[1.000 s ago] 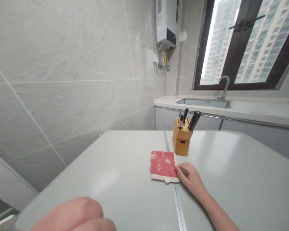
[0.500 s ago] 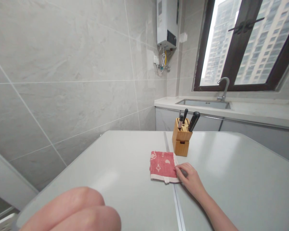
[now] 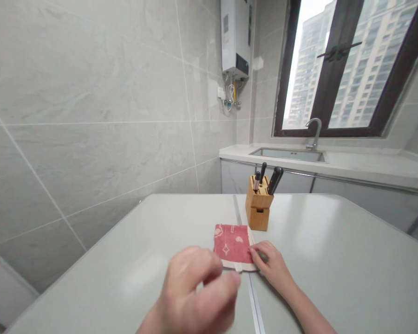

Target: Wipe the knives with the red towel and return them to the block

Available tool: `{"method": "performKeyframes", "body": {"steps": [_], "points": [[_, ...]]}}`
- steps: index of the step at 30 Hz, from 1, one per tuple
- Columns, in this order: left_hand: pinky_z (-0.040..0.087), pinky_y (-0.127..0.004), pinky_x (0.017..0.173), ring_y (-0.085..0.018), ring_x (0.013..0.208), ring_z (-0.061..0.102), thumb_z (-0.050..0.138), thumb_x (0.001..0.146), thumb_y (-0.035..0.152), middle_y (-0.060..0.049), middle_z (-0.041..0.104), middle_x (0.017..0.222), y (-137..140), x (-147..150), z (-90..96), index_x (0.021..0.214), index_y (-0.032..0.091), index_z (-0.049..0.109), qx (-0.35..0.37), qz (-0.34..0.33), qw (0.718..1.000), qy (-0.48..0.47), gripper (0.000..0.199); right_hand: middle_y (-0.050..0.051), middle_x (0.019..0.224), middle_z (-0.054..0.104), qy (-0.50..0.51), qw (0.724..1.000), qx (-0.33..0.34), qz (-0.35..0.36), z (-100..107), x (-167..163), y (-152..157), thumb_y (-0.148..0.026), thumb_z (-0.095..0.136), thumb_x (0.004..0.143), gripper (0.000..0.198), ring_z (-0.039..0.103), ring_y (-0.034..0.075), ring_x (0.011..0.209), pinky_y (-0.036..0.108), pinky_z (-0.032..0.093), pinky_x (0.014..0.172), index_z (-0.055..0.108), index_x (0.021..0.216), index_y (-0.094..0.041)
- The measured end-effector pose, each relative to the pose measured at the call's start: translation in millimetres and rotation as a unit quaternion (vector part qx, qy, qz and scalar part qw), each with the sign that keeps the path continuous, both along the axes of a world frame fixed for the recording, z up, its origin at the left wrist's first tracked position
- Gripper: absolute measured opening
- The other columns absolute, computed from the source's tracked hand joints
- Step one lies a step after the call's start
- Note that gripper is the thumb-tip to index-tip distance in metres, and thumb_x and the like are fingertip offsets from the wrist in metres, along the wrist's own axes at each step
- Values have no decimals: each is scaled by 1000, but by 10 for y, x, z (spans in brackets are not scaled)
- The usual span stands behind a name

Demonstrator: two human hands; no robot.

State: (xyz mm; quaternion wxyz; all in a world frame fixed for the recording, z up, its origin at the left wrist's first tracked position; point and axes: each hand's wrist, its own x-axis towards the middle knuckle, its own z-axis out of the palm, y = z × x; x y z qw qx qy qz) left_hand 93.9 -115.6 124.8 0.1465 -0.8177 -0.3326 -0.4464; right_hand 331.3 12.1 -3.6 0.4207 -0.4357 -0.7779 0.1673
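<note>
The right hand (image 3: 273,262) had its fingers closed around a dark object (image 3: 263,256), their tips at the edge of the folded red cloth (image 3: 232,241), which lay just left of them on the surface (image 3: 310,246). The left hand (image 3: 195,294), blurred, had curled fingers; whether they gripped anything could not be told. Beyond the right fingers stood the knife block (image 3: 258,218), near the cloth.

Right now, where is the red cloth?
In the head view, the cloth lies just right of centre on the table, in front of the knife block, with the right hand at its right edge.
</note>
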Motion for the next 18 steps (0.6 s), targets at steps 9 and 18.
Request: {"method": "performKeyframes", "body": {"steps": [9,18], "points": [[42,-29,69,-19,79,55,43,80,13,-4,57,89,829,52,-938,97,24,53,-282,96,953,50,22,7,86,65,-30,999,-23,39,-12,-41,-10,-30,48,84,21,55,23,85,41,42,78,64,95,-24],[39,-34,77,-21,87,51,47,78,14,-5,54,86,1058,75,-1072,80,21,56,-288,148,946,21,12,7,93,65,-70,997,10,31,-71,-39,49,-31,56,78,17,55,24,91,39,41,79,65,91,-25]]}}
